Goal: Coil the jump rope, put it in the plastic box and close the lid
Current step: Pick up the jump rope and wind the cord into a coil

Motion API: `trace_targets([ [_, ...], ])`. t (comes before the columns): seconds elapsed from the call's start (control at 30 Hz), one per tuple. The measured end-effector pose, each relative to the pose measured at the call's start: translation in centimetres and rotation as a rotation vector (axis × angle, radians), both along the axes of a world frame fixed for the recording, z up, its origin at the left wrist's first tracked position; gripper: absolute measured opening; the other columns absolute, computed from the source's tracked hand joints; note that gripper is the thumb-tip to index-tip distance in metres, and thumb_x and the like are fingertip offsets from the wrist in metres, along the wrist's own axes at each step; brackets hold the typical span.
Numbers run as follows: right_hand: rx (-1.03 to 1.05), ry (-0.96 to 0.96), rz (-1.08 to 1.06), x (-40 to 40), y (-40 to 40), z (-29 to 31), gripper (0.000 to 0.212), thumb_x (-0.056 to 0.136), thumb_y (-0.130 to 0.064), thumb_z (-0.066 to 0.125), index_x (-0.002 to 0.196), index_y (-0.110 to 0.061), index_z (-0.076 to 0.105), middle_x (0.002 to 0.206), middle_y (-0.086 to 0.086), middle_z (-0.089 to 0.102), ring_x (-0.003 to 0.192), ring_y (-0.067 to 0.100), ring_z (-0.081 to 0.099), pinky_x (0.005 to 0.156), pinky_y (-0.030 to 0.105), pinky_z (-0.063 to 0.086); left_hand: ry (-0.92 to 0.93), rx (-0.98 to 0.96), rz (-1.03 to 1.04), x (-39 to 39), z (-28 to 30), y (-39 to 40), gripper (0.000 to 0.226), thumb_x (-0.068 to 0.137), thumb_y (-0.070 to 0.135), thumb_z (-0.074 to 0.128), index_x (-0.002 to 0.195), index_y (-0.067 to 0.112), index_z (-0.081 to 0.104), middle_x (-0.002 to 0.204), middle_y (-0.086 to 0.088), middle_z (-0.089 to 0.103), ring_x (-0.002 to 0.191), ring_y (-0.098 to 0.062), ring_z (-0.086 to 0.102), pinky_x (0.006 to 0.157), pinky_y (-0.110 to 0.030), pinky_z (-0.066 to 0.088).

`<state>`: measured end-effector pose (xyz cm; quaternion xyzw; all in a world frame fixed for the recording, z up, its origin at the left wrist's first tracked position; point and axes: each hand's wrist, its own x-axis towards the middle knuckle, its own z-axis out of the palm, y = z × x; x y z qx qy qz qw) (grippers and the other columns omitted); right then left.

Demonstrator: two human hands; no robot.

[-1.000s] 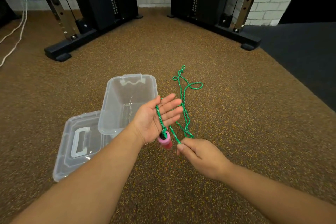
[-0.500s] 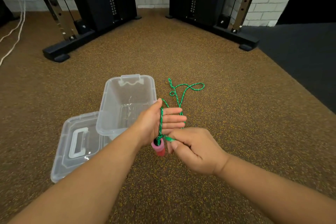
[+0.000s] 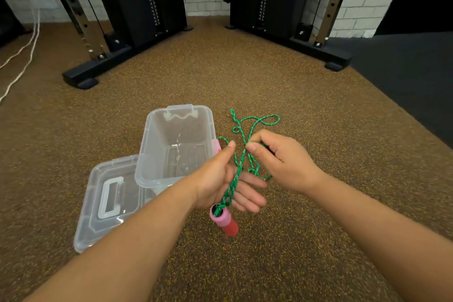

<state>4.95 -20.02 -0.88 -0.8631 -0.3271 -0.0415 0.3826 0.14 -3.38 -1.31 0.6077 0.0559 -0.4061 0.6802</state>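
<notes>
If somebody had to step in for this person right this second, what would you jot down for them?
Left hand: open, fingers straight, green rope wound across the palm; the pink handle dangles below it.
Right hand: pinches the rope, leading a turn over the left hand.
Plastic box: open on the floor, no rope in it. Lid: flat on the floor beside it, partly under the box.
Done: a few turns wound.
Left: wind in the loose rope lying beyond the hands, put the coil in the box, close the lid.

Open plastic box (image 3: pixel 149 154) unobstructed from above, lid (image 3: pixel 98 216) beside it
</notes>
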Motion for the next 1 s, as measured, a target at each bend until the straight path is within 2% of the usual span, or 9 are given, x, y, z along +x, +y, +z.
trace_targets([
  [0.13, 0.065, 0.096, -0.06, 0.8, -0.2, -1.2, 0.021, 0.092, -0.043, 0.048, 0.085, -0.026, 0.058, 0.067, -0.01, 0.056, 0.064, 0.01, 0.049, 0.066, 0.039, 0.044, 0.014, -0.024, -0.069, -0.1, 0.4, 0.0, 0.092, 0.084, 0.071, 0.001, 0.098, 0.008, 0.067, 0.07, -0.01, 0.074, 0.06, -0.019, 0.07, 0.057, -0.023, 0.049],
  [0.3, 0.169, 0.291, -0.127, 0.6, 0.0, -3.0, 0.02, 0.094, -0.031, 0.053, 0.077, -0.025, 0.062, 0.07, -0.004, 0.057, 0.067, 0.008, 0.048, 0.07, 0.034, 0.042, -0.032, -0.088, 0.004, -0.8, 0.8, 0.3, 0.043, 0.094, 0.036, 0.034, 0.094, 0.01, 0.069, 0.06, -0.004, 0.072, 0.05, -0.013, 0.068, 0.05, -0.019, 0.052],
  [0.43, 0.274, 0.493, -0.146, -0.2, 0.5, -4.8, 0.026, 0.096, -0.028, 0.05, 0.072, -0.022, 0.058, 0.058, -0.006, 0.046, 0.059, 0.011, 0.041, 0.061, 0.039, 0.038, -0.034, -0.189, 0.169, -0.4, 0.6, 0.5, 0.048, 0.096, 0.03, 0.037, 0.077, 0.012, 0.077, 0.055, -0.004, 0.07, 0.044, -0.013, 0.065, 0.047, -0.019, 0.052],
  [0.53, 0.267, 0.55, -0.142, -1.1, 0.8, -5.3, 0.028, 0.099, -0.025, 0.045, 0.078, -0.017, 0.061, 0.052, -0.013, 0.042, 0.048, 0.0, 0.036, 0.054, 0.031, 0.035, -0.047, -0.257, 0.288, 0.1, 0.6, 0.4, 0.052, 0.097, 0.03, 0.035, 0.074, 0.013, 0.078, 0.055, -0.002, 0.07, 0.042, -0.011, 0.064, 0.045, -0.019, 0.052],
  [0.63, 0.265, 0.601, -0.146, -1.8, 1.1, -5.7, 0.038, 0.099, -0.031, 0.042, 0.067, -0.034, 0.063, 0.053, -0.009, 0.036, 0.048, 0.01, 0.033, 0.05, 0.032, 0.03, -0.056, -0.324, 0.398, 0.5, 0.7, 0.4, 0.051, 0.098, 0.032, 0.035, 0.079, 0.013, 0.078, 0.059, -0.001, 0.072, 0.044, -0.009, 0.065, 0.046, -0.02, 0.053],
  [0.7, 0.226, 0.594, -0.157, -2.0, 0.8, -6.0, 0.038, 0.098, -0.035, 0.043, 0.066, -0.037, 0.063, 0.049, -0.01, 0.036, 0.046, 0.011, 0.033, 0.049, 0.03, 0.029, -0.079, -0.359, 0.479, 0.8, 0.7, 0.6, 0.047, 0.099, 0.032, 0.032, 0.092, 0.013, 0.074, 0.065, 0.0, 0.074, 0.047, -0.007, 0.066, 0.05, -0.02, 0.054],
  [0.83, 0.087, 0.511, -0.133, -2.6, 0.0, -5.9, 0.03, 0.099, -0.028, 0.043, 0.077, -0.023, 0.062, 0.038, -0.017, 0.045, 0.039, 0.002, 0.039, 0.045, 0.015, 0.026, -0.129, -0.365, 0.629, 1.1, 0.3, 0.9, 0.043, 0.101, 0.033, 0.027, 0.106, 0.011, 0.063, 0.076, 0.001, 0.076, 0.055, -0.005, 0.068, 0.056, -0.017, 0.054],
  [0.93, -0.014, 0.429, -0.078, -3.3, -0.1, -5.3, 0.026, 0.098, -0.028, 0.045, 0.081, -0.025, 0.063, 0.05, -0.018, 0.054, 0.05, 0.0, 0.046, 0.053, 0.016, 0.034, -0.125, -0.363, 0.67, 1.1, 0.2, 0.9, 0.045, 0.101, 0.033, 0.025, 0.112, 0.007, 0.06, 0.084, -0.002, 0.077, 0.066, -0.008, 0.072, 0.062, -0.019, 0.057],
  [1.0, -0.092, 0.366, -0.029, -3.6, 0.1, -5.1, 0.025, 0.098, -0.032, 0.045, 0.079, -0.031, 0.061, 0.06, -0.005, 0.058, 0.058, 0.007, 0.05, 0.065, 0.03, 0.043, -0.118, -0.384, 0.696, 1.3, 0.4, 0.9, 0.045, 0.101, 0.033, 0.024, 0.116, 0.005, 0.057, 0.089, -0.004, 0.076, 0.075, -0.011, 0.073, 0.069, -0.022, 0.057],
])
